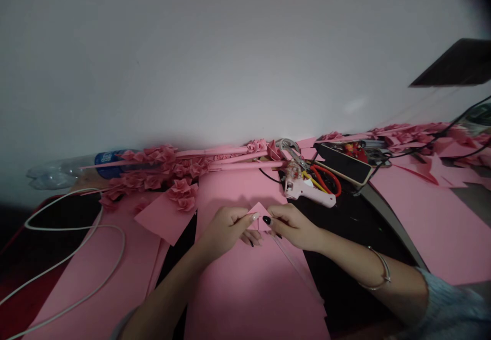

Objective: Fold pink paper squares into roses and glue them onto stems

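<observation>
Person's left hand (224, 230) and right hand (295, 225), centre of frame: each grip closed, thumb against fingers, pinching opposite sides of a small, point-topped, folded pink paper piece (260, 209). Below it, lower centre, a long flat pink paper sheet (255, 284) on the black desk (349, 232). Right of centre: pale pink plastic glue gun (310, 193). Left of centre: clustered pink paper flowers (183, 194). Far left: clear plastic bottle with blue label (63, 172), lying on its side.
</observation>
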{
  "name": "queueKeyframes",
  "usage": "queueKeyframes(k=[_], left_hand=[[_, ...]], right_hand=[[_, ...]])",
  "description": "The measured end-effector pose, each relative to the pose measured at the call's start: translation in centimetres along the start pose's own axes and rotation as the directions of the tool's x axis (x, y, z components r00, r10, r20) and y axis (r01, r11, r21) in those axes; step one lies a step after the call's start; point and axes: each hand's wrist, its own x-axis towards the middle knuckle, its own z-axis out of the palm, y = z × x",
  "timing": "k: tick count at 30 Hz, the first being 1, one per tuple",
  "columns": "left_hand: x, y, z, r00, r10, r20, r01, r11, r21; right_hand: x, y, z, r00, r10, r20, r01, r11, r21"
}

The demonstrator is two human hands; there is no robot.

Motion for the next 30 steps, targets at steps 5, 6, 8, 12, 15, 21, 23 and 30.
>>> queueKeyframes(k=[5, 6, 8, 12, 15, 21, 23, 30], left_hand=[[-0.09, -0.03, -0.04, 0.999, 0.028, 0.039, -0.027, 0.999, -0.021], [-0.11, -0.04, -0.04, 0.999, 0.031, 0.041, -0.030, 0.999, -0.021], [-0.16, -0.09, -0.06, 0.998, 0.041, 0.052, -0.041, 0.999, -0.012], [-0.32, -0.20, -0.12, 0.993, 0.070, 0.092, -0.073, 0.997, 0.022], [-0.44, -0.26, -0.18, 0.991, 0.072, 0.111, -0.077, 0.996, 0.050], [-0.43, -0.50, -0.37, 0.981, 0.101, 0.164, -0.113, 0.991, 0.070], [-0.41, -0.54, -0.39, 0.979, 0.109, 0.173, -0.123, 0.990, 0.073], [-0.45, -0.39, -0.35, 0.979, 0.103, 0.174, -0.117, 0.990, 0.074]], right_hand=[[0.11, -0.15, -0.01, 1.000, 0.023, -0.021, -0.022, 1.000, 0.018], [0.13, -0.18, 0.01, 0.999, 0.023, -0.023, -0.023, 1.000, 0.019], [0.17, -0.21, 0.04, 1.000, 0.020, -0.025, -0.019, 1.000, 0.014], [0.21, -0.20, 0.09, 1.000, 0.006, -0.013, -0.006, 1.000, -0.005], [0.24, -0.20, 0.12, 1.000, -0.002, -0.008, 0.002, 1.000, -0.004], [0.26, -0.22, 0.17, 1.000, 0.001, -0.007, -0.001, 1.000, -0.002], [0.26, -0.16, 0.18, 1.000, 0.009, -0.007, -0.009, 1.000, 0.011], [0.19, -0.04, 0.26, 0.998, 0.055, -0.032, -0.052, 0.996, 0.069]])
